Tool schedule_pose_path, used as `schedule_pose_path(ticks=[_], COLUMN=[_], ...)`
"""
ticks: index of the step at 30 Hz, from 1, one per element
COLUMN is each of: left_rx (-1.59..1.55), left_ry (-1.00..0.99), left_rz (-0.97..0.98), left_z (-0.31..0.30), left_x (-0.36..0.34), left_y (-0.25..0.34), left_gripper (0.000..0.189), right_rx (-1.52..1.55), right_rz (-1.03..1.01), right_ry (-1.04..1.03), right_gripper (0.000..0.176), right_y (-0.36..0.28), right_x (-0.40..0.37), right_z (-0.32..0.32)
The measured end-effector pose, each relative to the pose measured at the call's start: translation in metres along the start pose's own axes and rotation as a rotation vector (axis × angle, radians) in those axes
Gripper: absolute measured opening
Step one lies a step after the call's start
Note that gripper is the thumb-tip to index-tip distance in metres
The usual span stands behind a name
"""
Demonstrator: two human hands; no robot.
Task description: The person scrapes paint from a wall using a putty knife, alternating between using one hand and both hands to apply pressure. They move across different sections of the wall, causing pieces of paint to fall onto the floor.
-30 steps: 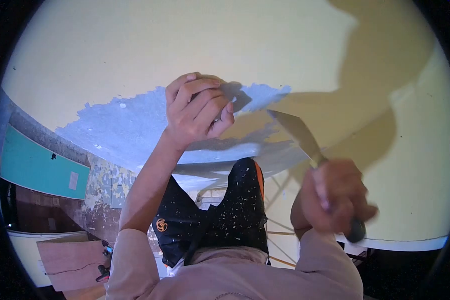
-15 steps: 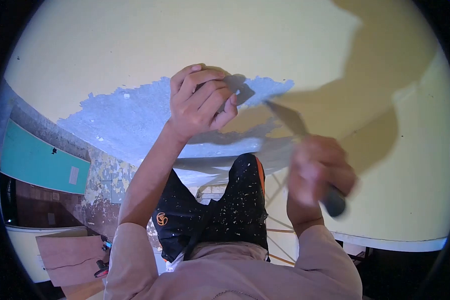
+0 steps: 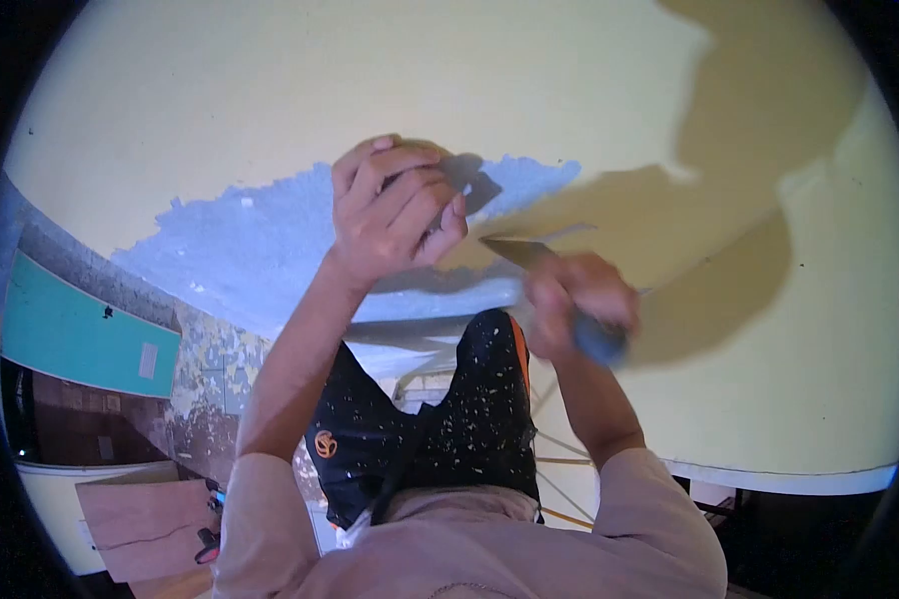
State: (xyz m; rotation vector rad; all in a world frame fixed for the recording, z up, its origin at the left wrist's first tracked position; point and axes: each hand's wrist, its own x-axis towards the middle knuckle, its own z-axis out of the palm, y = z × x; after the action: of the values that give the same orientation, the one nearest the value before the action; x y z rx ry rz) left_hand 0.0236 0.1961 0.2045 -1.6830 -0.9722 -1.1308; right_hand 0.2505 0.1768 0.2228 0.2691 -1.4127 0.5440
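Observation:
My right hand (image 3: 584,295) is wrapped around the grey-blue handle of a paint scraper (image 3: 517,252). Its thin metal blade points up and left, close to the wall; contact cannot be made out. My left hand (image 3: 395,215) is raised to the left of the blade, its fingers loosely bent and a little apart, thumb separate, nothing visible in it. Its fingertips are near the wall, partly hidden. Behind both hands the pale yellow paint (image 3: 270,110) ends at a ragged edge around a bare grey-blue patch (image 3: 260,230). A thin pale sliver (image 3: 574,235) shows beside the blade.
Pale flecks dot my dark trousers (image 3: 469,409). Thin crossed metal rods (image 3: 559,479) show below my right forearm. At the left are a turquoise panel (image 3: 80,319), a brown board (image 3: 150,519) and flaking wall (image 3: 215,369). Large shadows fall on the wall at right.
My right hand and the scraper have moved left and slightly up, bringing the blade tip lower and nearer my left hand. My left hand has barely shifted.

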Motion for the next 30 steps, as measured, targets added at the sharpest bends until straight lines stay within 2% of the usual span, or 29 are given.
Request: schedule_pose_path(ticks=[3,4,5,7,9,11,12,15,17,19,21,23,24,25,27,28,30], left_rx=[0.003,-0.005,0.001,0.006,0.006,0.013,0.017,0.015,0.007,0.01,0.017,0.011,0.023,0.02,0.026,0.023,0.019], left_ry=[0.009,-0.001,-0.006,0.002,0.001,0.011,0.009,-0.007,-0.004,0.011,-0.004,-0.005,-0.006,-0.01,0.003,-0.002,-0.01], left_rz=[-0.01,-0.015,-0.012,-0.002,-0.005,-0.005,-0.015,-0.002,-0.012,-0.015,-0.011,-0.007,-0.011,-0.015,-0.018,-0.019,-0.01], left_z=[0.002,0.001,0.001,0.002,0.002,0.004,0.003,0.001,0.001,0.003,0.002,0.001,0.002,0.002,0.004,0.003,0.002], left_x=[-0.003,-0.005,-0.004,-0.001,-0.002,-0.001,-0.003,-0.003,-0.004,-0.002,-0.003,-0.002,-0.002,-0.004,-0.004,-0.004,-0.003], left_y=[-0.001,0.0,0.001,-0.001,0.0,-0.002,0.0,0.0,0.002,-0.001,0.0,0.002,0.001,0.002,0.0,0.001,0.0], left_gripper=[0.009,0.009,0.01,0.01,0.01,0.01,0.01,0.01,0.01,0.01,0.01,0.01,0.009,0.009,0.009,0.009,0.009], right_rx=[-0.018,-0.093,-0.101,-0.35,-0.351,-0.003,-0.089,-0.19,-0.167,0.16,0.046,-0.361,-0.291,-0.294,0.165,0.162,-0.187], right_rz=[0.051,-0.001,0.004,0.06,0.105,-0.096,0.177,0.141,0.112,-0.017,-0.006,0.119,0.039,0.046,-0.11,-0.105,-0.029], right_ry=[-0.056,0.093,0.095,-0.116,-0.061,0.225,0.038,-0.023,0.033,0.268,0.224,0.21,0.171,0.171,0.126,0.13,0.1], right_gripper=[0.017,0.018,0.018,0.029,0.026,0.015,0.013,0.021,0.022,0.012,0.012,0.026,0.022,0.022,0.014,0.014,0.013], right_y=[0.011,0.014,0.019,0.03,0.021,0.015,0.001,0.041,0.03,0.015,0.025,0.052,0.047,0.035,0.016,0.018,0.035], right_x=[-0.005,-0.01,-0.014,-0.017,-0.012,-0.001,-0.016,-0.021,-0.005,0.012,-0.006,-0.009,-0.004,0.005,0.027,0.023,0.007], right_z=[0.005,0.014,0.016,0.016,0.011,0.001,-0.017,-0.007,-0.017,-0.021,-0.024,-0.005,-0.021,-0.027,-0.03,-0.028,-0.017])
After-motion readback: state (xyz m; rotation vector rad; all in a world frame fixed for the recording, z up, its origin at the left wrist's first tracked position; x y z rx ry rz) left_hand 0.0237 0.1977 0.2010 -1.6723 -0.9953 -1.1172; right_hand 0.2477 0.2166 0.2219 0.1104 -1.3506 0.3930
